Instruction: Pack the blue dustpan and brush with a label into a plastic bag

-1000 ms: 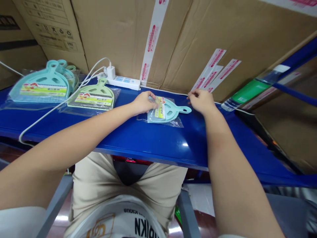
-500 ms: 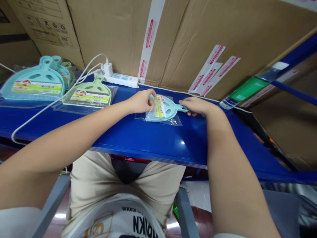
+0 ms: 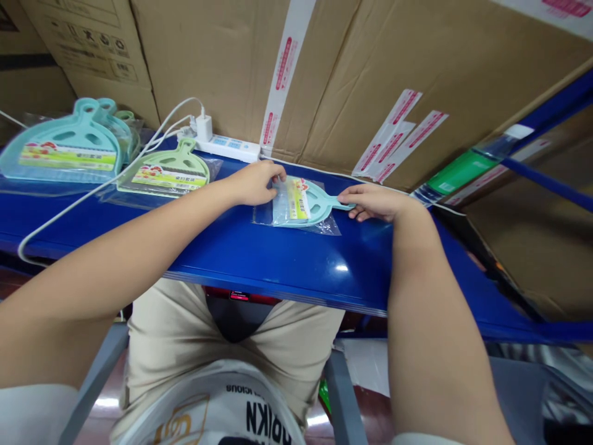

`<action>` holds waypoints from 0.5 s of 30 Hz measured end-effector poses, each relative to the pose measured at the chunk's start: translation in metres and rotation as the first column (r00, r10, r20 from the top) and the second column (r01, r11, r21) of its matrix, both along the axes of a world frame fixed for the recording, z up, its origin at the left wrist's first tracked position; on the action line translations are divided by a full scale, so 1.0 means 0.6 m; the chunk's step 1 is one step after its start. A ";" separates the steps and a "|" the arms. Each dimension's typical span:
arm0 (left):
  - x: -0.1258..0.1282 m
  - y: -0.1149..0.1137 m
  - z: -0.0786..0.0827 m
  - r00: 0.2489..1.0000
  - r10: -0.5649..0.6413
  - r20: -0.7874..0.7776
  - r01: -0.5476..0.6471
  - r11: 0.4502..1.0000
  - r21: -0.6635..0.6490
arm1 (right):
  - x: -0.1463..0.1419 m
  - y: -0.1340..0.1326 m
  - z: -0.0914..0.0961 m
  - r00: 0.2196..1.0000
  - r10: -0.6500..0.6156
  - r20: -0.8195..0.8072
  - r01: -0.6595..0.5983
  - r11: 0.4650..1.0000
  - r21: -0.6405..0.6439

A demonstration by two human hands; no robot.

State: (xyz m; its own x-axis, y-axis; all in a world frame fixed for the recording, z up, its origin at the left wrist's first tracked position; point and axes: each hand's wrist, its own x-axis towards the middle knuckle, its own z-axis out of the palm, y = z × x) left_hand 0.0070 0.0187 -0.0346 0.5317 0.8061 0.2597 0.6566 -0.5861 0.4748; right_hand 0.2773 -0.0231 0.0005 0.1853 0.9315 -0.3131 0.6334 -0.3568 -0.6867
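Note:
A small light-blue dustpan (image 3: 319, 207) lies on the blue table in a clear plastic bag, its handle turned to the right. A yellow-green printed label (image 3: 299, 199) shows through the plastic. My right hand (image 3: 370, 201) pinches the end of the handle between thumb and fingers. At the bag's left edge, my left hand (image 3: 257, 183) has its fingers loosely curled, with a gap between thumb and forefinger. Nothing shows in that gap. Whether its fingertips touch the plastic is hard to make out.
Left on the table (image 3: 278, 259) are a bagged green dustpan (image 3: 178, 162) and bagged larger blue dustpans (image 3: 69, 139). A white cable (image 3: 83, 210) crosses there from a power strip (image 3: 231, 148). Cardboard boxes (image 3: 222, 68) stand behind; a green-labelled bottle (image 3: 463, 170) leans at right.
My left hand has drawn back slightly left from the label, and its thumb and forefinger have parted. The label now lies flatter. My right hand stays at the handle.

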 end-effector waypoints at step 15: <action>-0.009 0.009 -0.004 0.998 -0.055 -0.039 0.048 0.987 -0.151 | -0.011 0.017 -0.017 0.921 -0.306 -0.242 0.344 0.929 0.137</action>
